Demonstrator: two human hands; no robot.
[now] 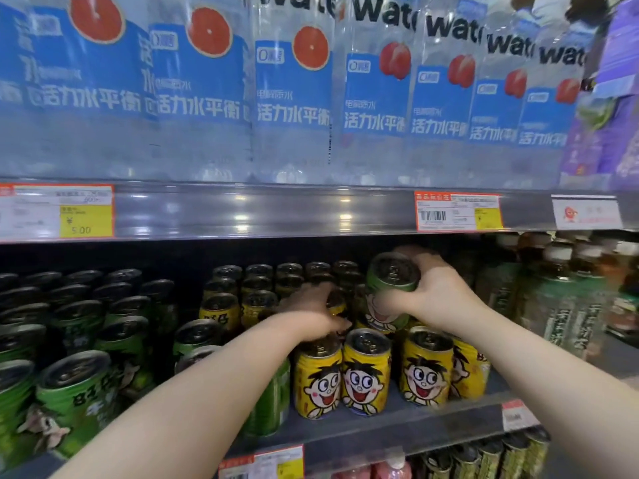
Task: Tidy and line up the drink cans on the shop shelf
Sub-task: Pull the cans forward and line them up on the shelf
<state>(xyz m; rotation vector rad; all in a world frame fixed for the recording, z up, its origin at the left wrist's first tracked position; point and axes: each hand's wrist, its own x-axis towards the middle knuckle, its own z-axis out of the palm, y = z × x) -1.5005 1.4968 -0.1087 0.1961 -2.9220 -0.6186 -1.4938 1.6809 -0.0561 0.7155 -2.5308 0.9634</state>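
Right hand (436, 292) is up, its grip wrapped round a green-topped can (386, 292), tilted and held clear above the yellow cans (366, 372) on the shelf (380, 431). Left hand (311, 314) is down among the yellow rows, blurred, so whether its grip has a can I cannot tell. Green cans (69, 392) crowd the left side.

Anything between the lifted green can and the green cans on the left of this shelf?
Yes. The left hand reaches over the yellow cans, directly between the green can in the right hand and the green cans at left. The yellow cans stand lower than the lifted can.
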